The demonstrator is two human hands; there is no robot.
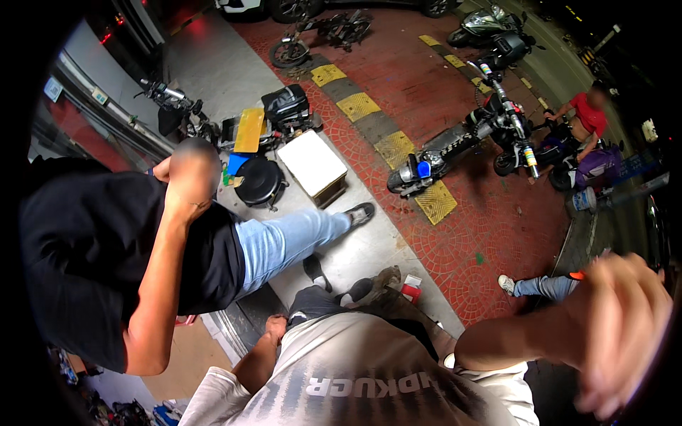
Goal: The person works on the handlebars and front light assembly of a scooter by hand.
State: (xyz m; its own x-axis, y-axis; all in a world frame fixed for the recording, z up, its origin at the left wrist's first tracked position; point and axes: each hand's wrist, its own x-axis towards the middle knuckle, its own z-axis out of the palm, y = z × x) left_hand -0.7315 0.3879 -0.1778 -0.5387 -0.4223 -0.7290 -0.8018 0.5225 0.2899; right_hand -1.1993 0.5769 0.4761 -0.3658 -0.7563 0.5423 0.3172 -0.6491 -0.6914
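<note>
Beside the dark shorts [312, 304] at my hip, my left hand [275, 326] is closed, its fingers curled in. Whatever it holds, if anything, is hidden. My right hand [624, 334] is raised close to the camera at the lower right, smeared by motion. Its fingers are partly spread and bent downward, with nothing visible in them. A light printed T-shirt [341, 355] covers my torso between the two arms. Near my feet, a small red and white box [411, 289] lies on the pavement's edge.
On the left, a person in a black T-shirt [121, 241] holds one hand up. A white-topped box [311, 165], a black round stool [260, 181] and motorcycle parts stand ahead. A motorcycle [462, 138] stands on red paving by yellow-black ramps [398, 148]. Another person in red [590, 113] sits beyond.
</note>
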